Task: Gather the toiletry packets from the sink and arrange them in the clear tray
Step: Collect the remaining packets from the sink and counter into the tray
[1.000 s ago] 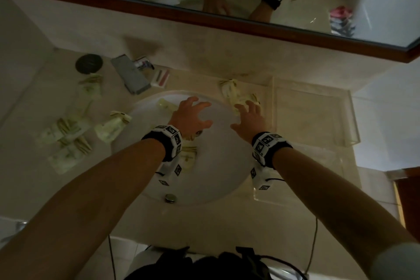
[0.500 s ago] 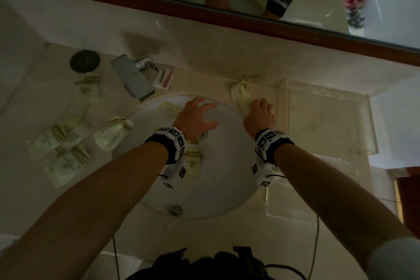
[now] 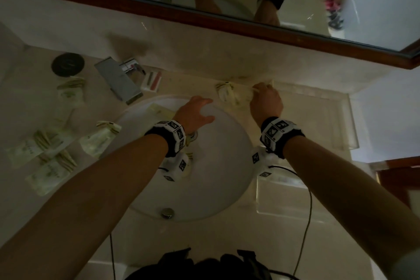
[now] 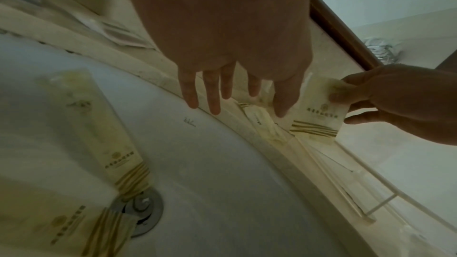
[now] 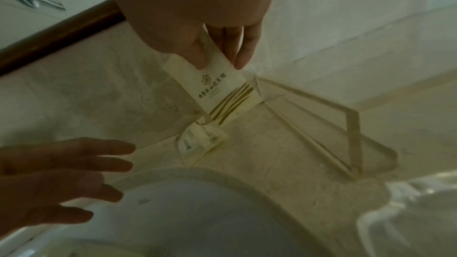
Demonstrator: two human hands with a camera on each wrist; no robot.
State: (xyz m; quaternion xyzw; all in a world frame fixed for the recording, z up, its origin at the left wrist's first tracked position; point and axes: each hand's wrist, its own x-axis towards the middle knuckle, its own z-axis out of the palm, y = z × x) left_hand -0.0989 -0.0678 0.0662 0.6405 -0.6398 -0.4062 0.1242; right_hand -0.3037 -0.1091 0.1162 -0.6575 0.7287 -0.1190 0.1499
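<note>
While the right hand (image 5: 217, 46) pinches a packet (image 5: 222, 87) above the tray's (image 5: 351, 124) near corner at the table's back edge, the left hand (image 4: 230, 62) hovers over the sink (image 3: 218, 179) — fingers spread, holding nothing. Two packets (image 4: 103, 140) lie in the sink by the drain (image 4: 146, 212) — another (image 5: 200, 140) rests just beside the tray.

Nothing reads clearly — the packet (image 5: 217, 87) bears a gold emblem over a blurred line of characters (illegible), the sink (image 4: 197, 144) a faint script mark.
</note>
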